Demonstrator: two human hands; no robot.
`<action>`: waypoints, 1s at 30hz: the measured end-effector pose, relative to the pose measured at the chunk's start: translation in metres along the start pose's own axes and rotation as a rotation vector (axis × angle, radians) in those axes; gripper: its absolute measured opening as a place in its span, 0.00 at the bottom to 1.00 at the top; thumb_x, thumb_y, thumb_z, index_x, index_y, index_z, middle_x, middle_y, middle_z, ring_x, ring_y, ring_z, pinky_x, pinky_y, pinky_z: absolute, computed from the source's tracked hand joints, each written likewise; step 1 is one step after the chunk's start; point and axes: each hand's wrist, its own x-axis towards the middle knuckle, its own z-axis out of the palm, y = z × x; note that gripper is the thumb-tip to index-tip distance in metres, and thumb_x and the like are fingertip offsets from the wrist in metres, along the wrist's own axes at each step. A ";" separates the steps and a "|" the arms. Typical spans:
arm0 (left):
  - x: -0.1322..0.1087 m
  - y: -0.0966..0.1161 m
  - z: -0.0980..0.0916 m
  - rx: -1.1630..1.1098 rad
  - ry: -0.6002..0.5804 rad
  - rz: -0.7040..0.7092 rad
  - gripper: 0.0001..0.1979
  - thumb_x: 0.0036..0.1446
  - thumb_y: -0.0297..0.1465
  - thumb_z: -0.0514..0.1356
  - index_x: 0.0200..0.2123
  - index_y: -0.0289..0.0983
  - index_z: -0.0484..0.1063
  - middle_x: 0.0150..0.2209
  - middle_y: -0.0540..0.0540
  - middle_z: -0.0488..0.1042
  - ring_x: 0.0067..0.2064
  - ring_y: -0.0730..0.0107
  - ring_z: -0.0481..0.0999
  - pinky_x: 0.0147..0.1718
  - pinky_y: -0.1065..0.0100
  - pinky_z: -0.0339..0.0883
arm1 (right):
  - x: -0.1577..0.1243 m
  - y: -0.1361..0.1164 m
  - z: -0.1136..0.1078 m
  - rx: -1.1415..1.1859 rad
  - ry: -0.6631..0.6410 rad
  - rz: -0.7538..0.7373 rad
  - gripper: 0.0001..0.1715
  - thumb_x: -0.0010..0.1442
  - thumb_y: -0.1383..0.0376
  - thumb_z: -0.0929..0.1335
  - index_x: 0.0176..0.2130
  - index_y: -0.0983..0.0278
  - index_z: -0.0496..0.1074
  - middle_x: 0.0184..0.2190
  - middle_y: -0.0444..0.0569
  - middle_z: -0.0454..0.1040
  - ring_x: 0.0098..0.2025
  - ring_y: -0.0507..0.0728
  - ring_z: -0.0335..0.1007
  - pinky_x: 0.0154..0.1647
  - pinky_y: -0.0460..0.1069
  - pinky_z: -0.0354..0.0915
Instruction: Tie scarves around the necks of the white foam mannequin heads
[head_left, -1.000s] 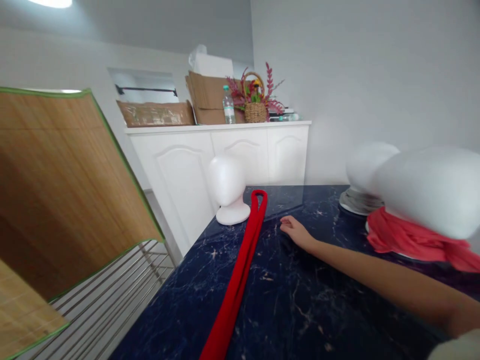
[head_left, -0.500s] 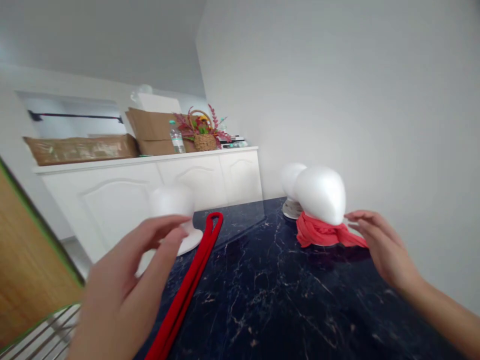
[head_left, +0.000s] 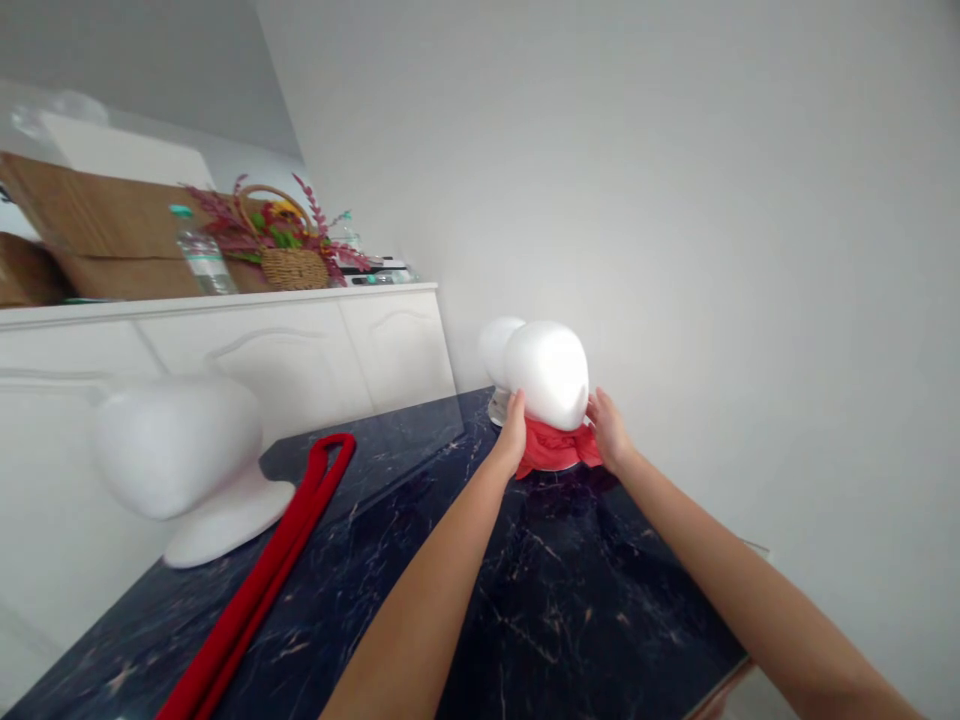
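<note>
Left hand (head_left: 512, 430) and right hand (head_left: 610, 432) curved at either side of white head form (head_left: 551, 372); can't tell if fingers grip. Form smooth, rounded, shiny; red cloth (head_left: 556, 446) bunched round its base, between the hands. Stands on dark-blue marbled table (head_left: 555, 610), rear head form (head_left: 496, 345) just behind.

No legible text; bottle label (head_left: 207, 264) too blurred.
</note>
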 end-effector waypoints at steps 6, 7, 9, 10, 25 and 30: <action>-0.017 0.024 -0.025 -0.177 0.026 -0.073 0.30 0.67 0.48 0.41 0.65 0.40 0.57 0.67 0.45 0.60 0.69 0.61 0.57 0.67 0.58 0.51 | -0.028 -0.017 0.015 -0.039 -0.172 0.008 0.35 0.62 0.42 0.57 0.59 0.57 0.64 0.64 0.46 0.62 0.66 0.61 0.54 0.63 0.55 0.58; -0.022 0.030 -0.034 -0.195 0.035 -0.071 0.29 0.67 0.48 0.43 0.65 0.41 0.58 0.67 0.46 0.61 0.68 0.62 0.58 0.66 0.58 0.53 | -0.035 -0.021 0.021 -0.038 -0.200 0.016 0.36 0.62 0.42 0.57 0.60 0.57 0.64 0.65 0.46 0.61 0.66 0.61 0.54 0.63 0.54 0.59; -0.036 0.041 -0.053 -0.221 0.060 -0.069 0.29 0.67 0.47 0.45 0.65 0.41 0.58 0.67 0.47 0.61 0.68 0.63 0.59 0.65 0.59 0.55 | -0.050 -0.028 0.034 -0.029 -0.259 0.036 0.35 0.63 0.43 0.56 0.60 0.57 0.64 0.65 0.45 0.61 0.65 0.61 0.55 0.62 0.53 0.60; -0.045 0.047 -0.064 -0.234 0.074 -0.067 0.28 0.67 0.47 0.46 0.65 0.40 0.59 0.67 0.46 0.61 0.67 0.63 0.59 0.65 0.59 0.56 | -0.059 -0.032 0.042 -0.012 -0.293 0.054 0.34 0.63 0.44 0.56 0.60 0.57 0.64 0.65 0.45 0.61 0.65 0.60 0.56 0.62 0.52 0.60; -0.189 0.051 -0.174 -0.240 0.356 0.029 0.26 0.65 0.47 0.51 0.62 0.45 0.61 0.66 0.47 0.61 0.67 0.59 0.59 0.58 0.59 0.67 | -0.189 -0.019 0.122 0.237 -0.671 0.235 0.24 0.63 0.49 0.65 0.55 0.53 0.69 0.66 0.39 0.60 0.69 0.59 0.50 0.70 0.56 0.48; -0.198 0.012 -0.182 -0.093 0.320 0.051 0.34 0.65 0.45 0.52 0.70 0.46 0.42 0.73 0.45 0.43 0.71 0.60 0.48 0.67 0.55 0.52 | -0.186 0.011 0.119 0.182 -0.502 0.263 0.27 0.58 0.51 0.68 0.55 0.55 0.68 0.61 0.48 0.66 0.64 0.61 0.58 0.65 0.56 0.58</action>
